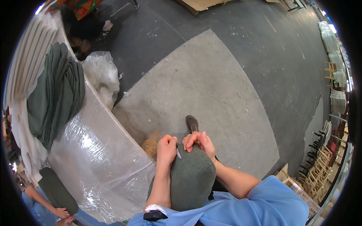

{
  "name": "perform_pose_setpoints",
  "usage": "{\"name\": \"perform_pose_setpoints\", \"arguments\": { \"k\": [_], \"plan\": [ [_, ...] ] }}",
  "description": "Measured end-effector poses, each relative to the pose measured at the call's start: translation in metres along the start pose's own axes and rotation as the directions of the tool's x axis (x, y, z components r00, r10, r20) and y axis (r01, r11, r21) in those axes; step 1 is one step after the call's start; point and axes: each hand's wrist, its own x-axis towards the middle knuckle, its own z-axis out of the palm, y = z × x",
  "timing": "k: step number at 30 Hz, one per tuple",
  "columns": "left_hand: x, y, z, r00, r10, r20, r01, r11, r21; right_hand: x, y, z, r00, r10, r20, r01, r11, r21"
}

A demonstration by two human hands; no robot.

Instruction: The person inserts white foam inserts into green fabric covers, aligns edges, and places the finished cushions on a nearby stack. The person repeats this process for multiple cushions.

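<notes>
A green fabric-covered cushion [193, 177] stands upright against my body, its rounded end facing away from me. At the left side of that end, my left hand [166, 149] is closed in a pinch; whatever its fingers hold is hidden. A small white pointed strip [178, 153] sticks out beside it, against the fabric. My right hand [199, 143] curls over the cushion's far edge, fingers bent and gripping the cover there. The two hands are close together but apart.
Left of me, a plastic-wrapped table [102, 150] bears folded green covers [56, 94] and stacked white foam pads [32, 56]. Another person's hands [62, 214] touch a green cushion [56, 188]. Crumpled clear plastic [102, 75] hangs beside the table. Wooden chair frames [318, 171] stand far right.
</notes>
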Motion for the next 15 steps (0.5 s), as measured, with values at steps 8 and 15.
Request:
{"name": "perform_pose_setpoints", "arguments": {
  "k": [8, 15],
  "plan": [
    [0.008, 0.007, 0.002, 0.995, -0.067, -0.069, 0.035, 0.921, -0.387, 0.050, 0.010, -0.029, 0.832, 0.361, 0.421, -0.398, 0.917, 0.001],
    [-0.010, 0.032, -0.009, 0.929, 0.210, -0.304, -0.286, 0.930, -0.232, 0.035, 0.007, -0.013, 0.928, 0.361, 0.089, -0.372, 0.900, 0.226]
  ]
}}
